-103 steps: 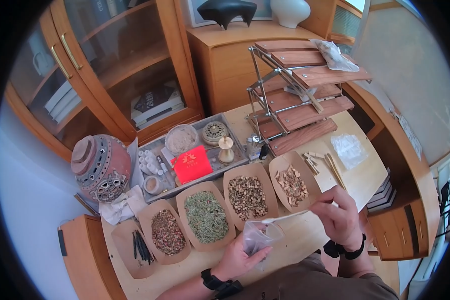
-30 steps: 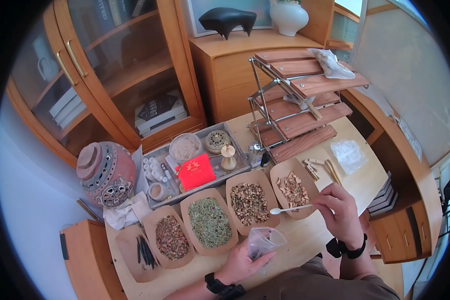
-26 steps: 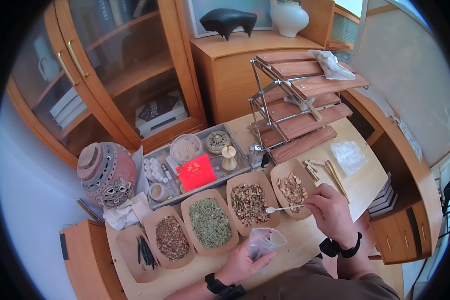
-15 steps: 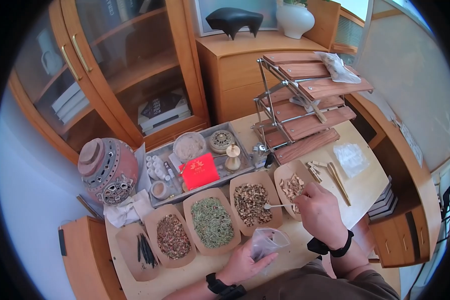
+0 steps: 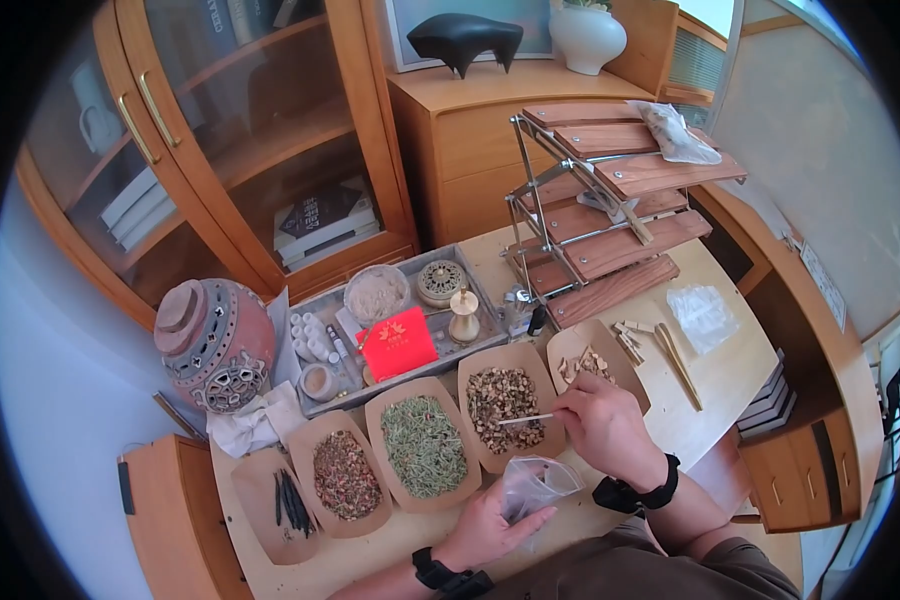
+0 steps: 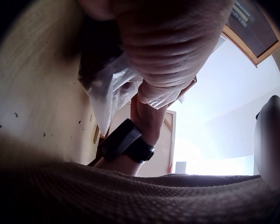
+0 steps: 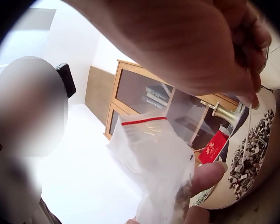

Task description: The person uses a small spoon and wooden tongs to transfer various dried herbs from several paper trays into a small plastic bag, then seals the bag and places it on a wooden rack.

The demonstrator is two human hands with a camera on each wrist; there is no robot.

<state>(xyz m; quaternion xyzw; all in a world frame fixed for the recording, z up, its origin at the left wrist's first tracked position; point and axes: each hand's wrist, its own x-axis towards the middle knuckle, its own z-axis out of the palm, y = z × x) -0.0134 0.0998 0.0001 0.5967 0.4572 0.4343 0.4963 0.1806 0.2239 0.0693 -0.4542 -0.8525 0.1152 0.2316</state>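
My left hand holds a clear zip bag with its mouth spread and some bits inside. The bag's red seal line shows in the right wrist view, where the bag stands upright. My right hand pinches the handle of a thin white spoon between thumb and fingers. Its bowl end lies among brown chopped dried herb pieces in a paper tray. In the right wrist view the spoon slants down into those pieces. Fingers of the left hand partly hide the bag.
Other paper trays hold pale wood chips, green cut herb, reddish mix and dark pods. Behind them stand a grey tray with a red packet, a folding wooden rack and tweezers.
My right hand has moved left and forward from beside the wood chips, bringing the spoon's bowl end into the brown herb pieces. The left hand and bag stay nearly still.
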